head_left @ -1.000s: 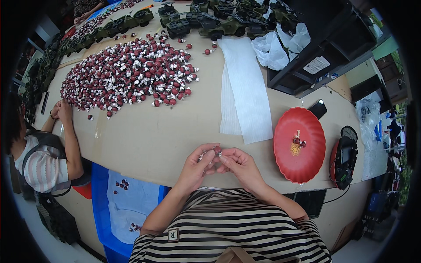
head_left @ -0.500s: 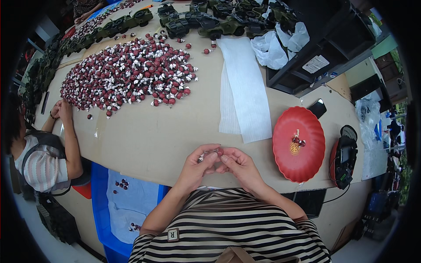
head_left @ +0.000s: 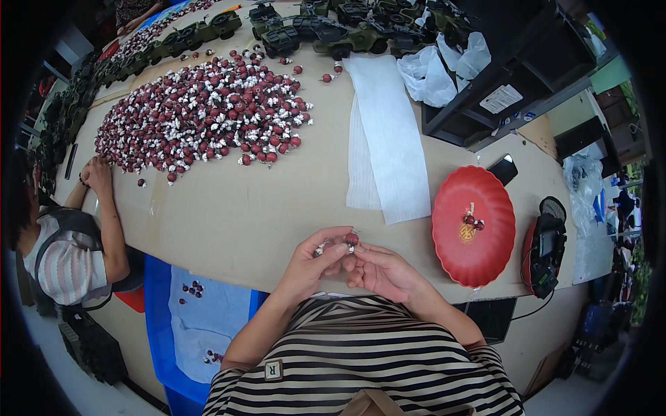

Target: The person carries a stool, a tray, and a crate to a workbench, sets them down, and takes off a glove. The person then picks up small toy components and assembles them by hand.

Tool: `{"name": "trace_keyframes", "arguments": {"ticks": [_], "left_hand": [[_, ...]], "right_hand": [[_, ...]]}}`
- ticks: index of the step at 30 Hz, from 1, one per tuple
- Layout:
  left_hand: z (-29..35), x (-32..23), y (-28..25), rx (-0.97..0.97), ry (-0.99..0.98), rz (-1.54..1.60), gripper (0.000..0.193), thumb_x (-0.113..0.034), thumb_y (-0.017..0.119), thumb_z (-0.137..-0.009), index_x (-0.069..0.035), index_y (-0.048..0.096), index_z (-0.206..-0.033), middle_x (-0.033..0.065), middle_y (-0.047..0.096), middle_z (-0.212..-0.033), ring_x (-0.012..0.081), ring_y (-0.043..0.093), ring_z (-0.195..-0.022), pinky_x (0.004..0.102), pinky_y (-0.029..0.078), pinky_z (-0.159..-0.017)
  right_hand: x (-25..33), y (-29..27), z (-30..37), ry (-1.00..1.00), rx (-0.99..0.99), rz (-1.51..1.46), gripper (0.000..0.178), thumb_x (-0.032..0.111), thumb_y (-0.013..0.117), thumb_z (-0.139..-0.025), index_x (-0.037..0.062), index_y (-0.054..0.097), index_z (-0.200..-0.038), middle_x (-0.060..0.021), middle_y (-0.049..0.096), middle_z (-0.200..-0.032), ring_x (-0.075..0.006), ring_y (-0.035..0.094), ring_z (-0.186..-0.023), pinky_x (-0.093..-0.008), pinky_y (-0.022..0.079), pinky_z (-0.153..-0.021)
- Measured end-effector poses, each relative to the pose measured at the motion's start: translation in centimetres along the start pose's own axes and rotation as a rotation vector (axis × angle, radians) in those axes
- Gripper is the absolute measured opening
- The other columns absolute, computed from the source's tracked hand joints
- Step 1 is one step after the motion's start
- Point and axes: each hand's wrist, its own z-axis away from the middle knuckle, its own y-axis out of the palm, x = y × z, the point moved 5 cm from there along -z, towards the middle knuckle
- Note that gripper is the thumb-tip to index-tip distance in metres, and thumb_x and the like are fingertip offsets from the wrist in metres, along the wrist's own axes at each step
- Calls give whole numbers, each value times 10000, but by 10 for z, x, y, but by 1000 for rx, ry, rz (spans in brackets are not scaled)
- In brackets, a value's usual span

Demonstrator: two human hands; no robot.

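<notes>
My left hand (head_left: pixel 309 263) is closed around small red-and-white figures. One of these figures (head_left: pixel 321 247) shows partly between its thumb and forefinger. Another figure with a round dark red head (head_left: pixel 352 239) stands up at the fingertips, where both hands meet. Its white lower part touches the thumb and fingertips of my right hand (head_left: pixel 388 272), which pinch it from the right. How many figures lie in my left palm is hidden by the fingers.
A large pile of similar figures (head_left: pixel 208 114) covers the table's left. A red scalloped dish (head_left: pixel 444 243) with a few figures stands to the right, beside a phone (head_left: pixel 504 170). White foam sheets (head_left: pixel 395 152), green toy vehicles (head_left: pixel 340 35), a blue bin (head_left: pixel 158 326) and a seated co-worker (head_left: pixel 76 256) surround me.
The red-headed figure has come up into clear view at the fingertips. My right hand has turned and shifted slightly right and down, its fingers more extended.
</notes>
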Motion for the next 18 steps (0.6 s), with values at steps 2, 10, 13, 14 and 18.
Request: {"name": "trace_keyframes", "arguments": {"ticks": [2, 10, 13, 14, 18], "left_hand": [[0, 1, 0, 10, 4, 2, 322, -102, 572, -970, -51, 570, -1288, 14, 642, -1001, 45, 537, -756, 184, 342, -563], [0, 9, -6, 20, -38, 48, 283, -136, 585, -968, -61, 598, -1241, 9, 653, -1016, 40, 556, -803, 195, 349, -580], [0, 7, -4, -18, -40, 27, 254, -137, 588, -966, -62, 608, -1208, 15, 660, -1032, 40, 556, -817, 196, 360, -595], [0, 7, -4, -18, -42, 27, 245, -137, 590, -965, -62, 610, -1197, 18, 662, -1038, 42, 558, -824, 196, 364, -602], [1, 8, -5, -17, -42, 32, 233, -137, 594, -962, -63, 612, -1182, 21, 663, -1045, 45, 562, -826, 195, 371, -611]], "right_hand": [[0, 3, 1, 30, 32, 14, 266, 277, 491, -1011, 86, 552, -1185, 9, 611, -910, -108, 560, -778, -297, 467, -775], [-8, -1, 1, 80, 78, -86, 242, 254, 486, -1010, 82, 576, -1155, -2, 600, -890, -110, 556, -759, -300, 467, -768], [-8, 1, 1, 87, 82, -99, 237, 256, 486, -1009, 86, 581, -1144, -6, 601, -888, -114, 566, -762, -304, 472, -770], [-8, 2, 2, 86, 84, -96, 234, 258, 488, -1008, 89, 583, -1139, -7, 602, -887, -116, 572, -764, -306, 475, -771], [-10, 0, 1, 82, 70, -94, 232, 264, 489, -1007, 93, 585, -1130, -6, 604, -885, -120, 582, -766, -309, 479, -775]]}}
